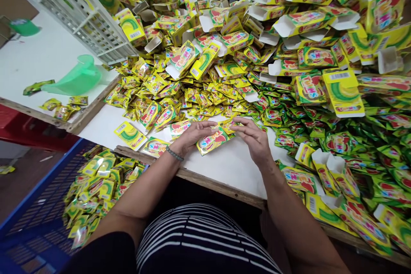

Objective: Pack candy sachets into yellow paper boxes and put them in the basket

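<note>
A small yellow and green box (212, 140) is held low over the white table (224, 167), between my two hands. My left hand (192, 135), with a beaded bracelet at the wrist, is closed round the box's left side. At its right end, the fingers of my right hand (252, 137) are bent against a yellow wrapped packet (228, 125), which lies at the box's end. How far the packet is inside the box cannot be made out. More boxes (131, 135) lie flat to the left of my left hand.
Yellow packets (157, 83) and green packets (340, 143) are heaped behind and right, under piled open boxes (308, 21). A white crate (86, 17) and a green scoop (75, 79) are at left. A blue basket (38, 192) of boxes stands below the table's wooden edge.
</note>
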Motion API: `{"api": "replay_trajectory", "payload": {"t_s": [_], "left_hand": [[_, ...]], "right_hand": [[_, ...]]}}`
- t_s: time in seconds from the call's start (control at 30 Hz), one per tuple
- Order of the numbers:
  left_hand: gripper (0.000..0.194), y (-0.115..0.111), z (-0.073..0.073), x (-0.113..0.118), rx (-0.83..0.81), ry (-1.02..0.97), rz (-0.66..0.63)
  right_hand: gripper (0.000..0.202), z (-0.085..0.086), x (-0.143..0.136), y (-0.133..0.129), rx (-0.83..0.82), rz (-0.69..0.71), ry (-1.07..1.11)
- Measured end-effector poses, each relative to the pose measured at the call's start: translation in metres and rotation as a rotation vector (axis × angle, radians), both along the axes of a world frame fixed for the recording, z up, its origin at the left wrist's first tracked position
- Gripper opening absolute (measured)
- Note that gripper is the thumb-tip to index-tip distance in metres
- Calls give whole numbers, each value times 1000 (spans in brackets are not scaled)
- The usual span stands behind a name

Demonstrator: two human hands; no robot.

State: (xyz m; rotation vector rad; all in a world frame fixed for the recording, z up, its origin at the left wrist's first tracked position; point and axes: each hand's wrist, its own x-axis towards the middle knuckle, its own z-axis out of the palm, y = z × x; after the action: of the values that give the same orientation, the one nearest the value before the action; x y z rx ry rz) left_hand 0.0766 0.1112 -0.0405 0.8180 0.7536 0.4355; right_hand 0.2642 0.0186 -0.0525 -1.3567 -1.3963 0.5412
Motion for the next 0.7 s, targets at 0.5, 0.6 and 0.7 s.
{"api": "replay_trajectory", "payload": {"t_s": [0.5,0.6,0.7], "left_hand": [[48,-5,3,5,197,73,-49],[47,-6,4,5,225,73,-73],[52,-7,3,6,256,96,-99]], "right_hand": [[46,-10,9,13,-218,-99,510],[45,-10,11,13,-246,-34,469],[42,-11,4,15,-208,-65,433]]}}
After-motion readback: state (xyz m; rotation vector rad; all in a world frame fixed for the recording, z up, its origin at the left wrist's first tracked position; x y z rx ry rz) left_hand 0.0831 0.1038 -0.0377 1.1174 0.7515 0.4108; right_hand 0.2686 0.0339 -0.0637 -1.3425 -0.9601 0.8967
